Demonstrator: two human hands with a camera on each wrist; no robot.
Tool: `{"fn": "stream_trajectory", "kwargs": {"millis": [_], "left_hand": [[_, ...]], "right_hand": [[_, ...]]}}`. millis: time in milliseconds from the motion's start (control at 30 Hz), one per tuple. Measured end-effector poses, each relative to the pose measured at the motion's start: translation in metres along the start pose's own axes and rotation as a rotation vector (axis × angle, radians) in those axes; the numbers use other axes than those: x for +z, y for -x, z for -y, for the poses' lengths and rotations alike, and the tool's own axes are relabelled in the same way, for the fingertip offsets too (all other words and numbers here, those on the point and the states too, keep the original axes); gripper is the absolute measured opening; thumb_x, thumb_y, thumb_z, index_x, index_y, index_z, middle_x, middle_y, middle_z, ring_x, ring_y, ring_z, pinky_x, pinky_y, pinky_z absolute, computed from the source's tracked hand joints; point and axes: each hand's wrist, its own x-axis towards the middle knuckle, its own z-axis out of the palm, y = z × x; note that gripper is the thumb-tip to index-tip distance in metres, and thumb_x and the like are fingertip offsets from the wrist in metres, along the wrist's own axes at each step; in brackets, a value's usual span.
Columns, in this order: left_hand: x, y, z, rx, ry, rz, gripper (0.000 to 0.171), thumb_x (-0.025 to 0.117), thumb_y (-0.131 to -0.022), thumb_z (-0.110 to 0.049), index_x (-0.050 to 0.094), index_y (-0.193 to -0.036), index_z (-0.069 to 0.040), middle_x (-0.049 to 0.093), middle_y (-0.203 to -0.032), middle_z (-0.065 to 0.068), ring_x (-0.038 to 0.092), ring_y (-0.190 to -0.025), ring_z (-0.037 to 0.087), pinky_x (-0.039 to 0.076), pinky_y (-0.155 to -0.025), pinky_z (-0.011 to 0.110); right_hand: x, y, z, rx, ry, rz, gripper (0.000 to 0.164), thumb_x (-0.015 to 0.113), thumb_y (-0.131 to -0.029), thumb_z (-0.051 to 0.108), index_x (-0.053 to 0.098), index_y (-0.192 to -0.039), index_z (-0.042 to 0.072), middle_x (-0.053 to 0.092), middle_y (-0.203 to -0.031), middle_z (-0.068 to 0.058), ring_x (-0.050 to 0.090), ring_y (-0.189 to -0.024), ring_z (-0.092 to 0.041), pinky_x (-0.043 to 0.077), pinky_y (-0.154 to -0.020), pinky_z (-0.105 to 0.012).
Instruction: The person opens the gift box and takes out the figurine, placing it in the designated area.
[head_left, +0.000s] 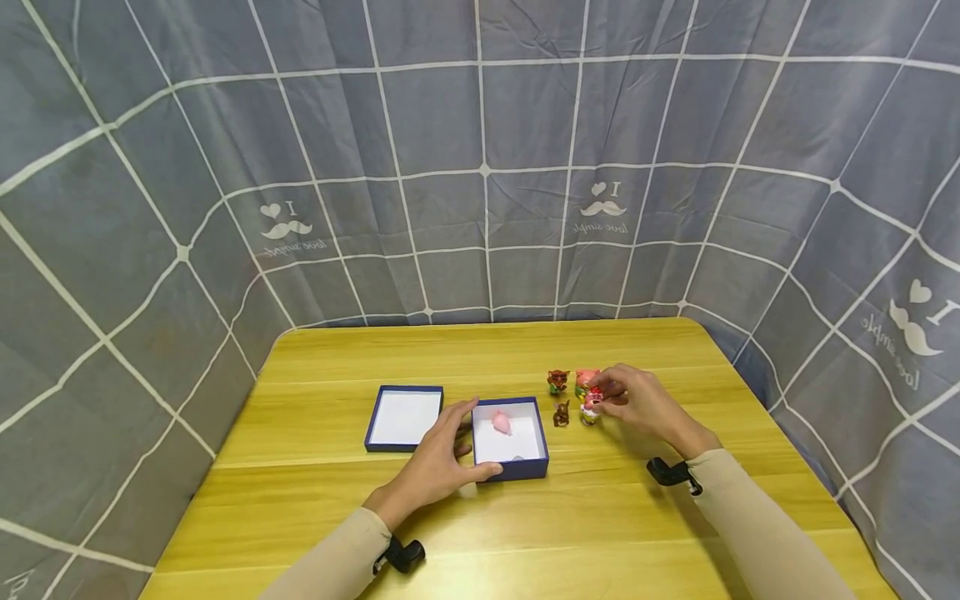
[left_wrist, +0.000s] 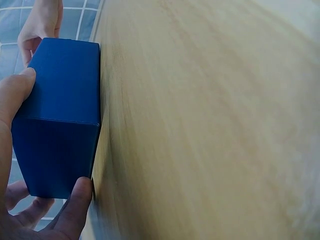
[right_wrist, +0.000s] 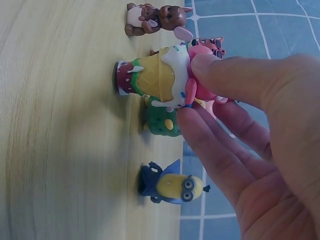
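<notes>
My left hand (head_left: 437, 454) grips the left side of an open blue box (head_left: 511, 472), thumb at the front and fingers along the left side. Inside the white interior lie a pink figurine (head_left: 501, 422) and a small greyish piece near the front wall. My right hand (head_left: 637, 402) pinches the pink top of an ice-cream-cone figurine (right_wrist: 162, 77) between thumb and fingers, its base close over the table. Around it stand a brown kangaroo-like figurine (right_wrist: 155, 20), a reddish-brown fox-like one (head_left: 557, 381), a pink-headed one in green (right_wrist: 162, 117) and a minion figurine (right_wrist: 172, 184).
The blue box lid (head_left: 405, 418), white inside, lies on the table left of the box. A yellow wood-grain table (head_left: 480, 542) carries everything. Behind and beside it hangs a grey curtain (head_left: 450, 208) with white grid lines.
</notes>
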Motion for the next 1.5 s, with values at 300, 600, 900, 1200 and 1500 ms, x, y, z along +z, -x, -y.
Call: {"fn": "stream_trajectory", "kwargs": {"millis": [300,600,900,1200,1500], "left_hand": [[0.0003,-0.0011,-0.0004,-0.005,0.004,-0.003,0.116,0.101,-0.092,-0.052,0.038,-0.182,-0.015,0.047,-0.182,0.01,0.052,-0.167,0.035,0.05,-0.139,0.057],[0.0033,-0.0007,0.0003,0.002,0.049,0.0,0.115,0.101,-0.093,-0.05,0.038,-0.182,-0.013,0.045,-0.182,0.011,0.054,-0.165,0.035,0.059,-0.131,0.048],[0.0036,-0.0008,0.0014,0.008,0.031,-0.006,0.115,0.1,-0.093,-0.053,0.038,-0.182,-0.014,0.047,-0.181,0.01,0.054,-0.166,0.034,0.057,-0.133,0.05],[0.0043,-0.0006,0.0034,0.005,0.02,-0.004,0.116,0.1,-0.093,-0.054,0.038,-0.182,-0.014,0.046,-0.182,0.011,0.053,-0.166,0.035,0.058,-0.133,0.049],[0.0028,-0.0007,0.002,0.01,0.022,-0.005,0.115,0.1,-0.093,-0.052,0.038,-0.182,-0.013,0.045,-0.182,0.012,0.052,-0.167,0.037,0.055,-0.135,0.051]], "right_hand": [[-0.0019,-0.0017,0.001,0.029,-0.015,0.022,0.037,0.098,-0.093,0.002,0.083,-0.126,0.001,0.081,-0.116,-0.011,0.084,-0.1,-0.027,0.078,-0.09,-0.04],[-0.0017,0.0016,0.0002,-0.007,-0.009,0.013,0.034,0.1,-0.091,0.003,0.084,-0.12,0.002,0.081,-0.115,-0.011,0.081,-0.099,-0.023,0.078,-0.088,-0.04],[-0.0072,0.0017,0.0,-0.099,0.081,0.031,0.03,0.096,-0.091,-0.006,0.086,-0.115,0.007,0.083,-0.112,-0.007,0.085,-0.097,-0.025,0.077,-0.086,-0.042],[-0.0096,0.0037,-0.0026,-0.09,0.068,0.071,0.033,0.093,-0.093,-0.009,0.086,-0.121,0.005,0.081,-0.116,-0.008,0.084,-0.101,-0.028,0.077,-0.089,-0.048],[-0.0093,0.0042,-0.0003,-0.084,0.082,0.064,0.034,0.095,-0.093,-0.003,0.085,-0.125,0.004,0.081,-0.117,-0.007,0.083,-0.102,-0.027,0.076,-0.09,-0.047]]}}
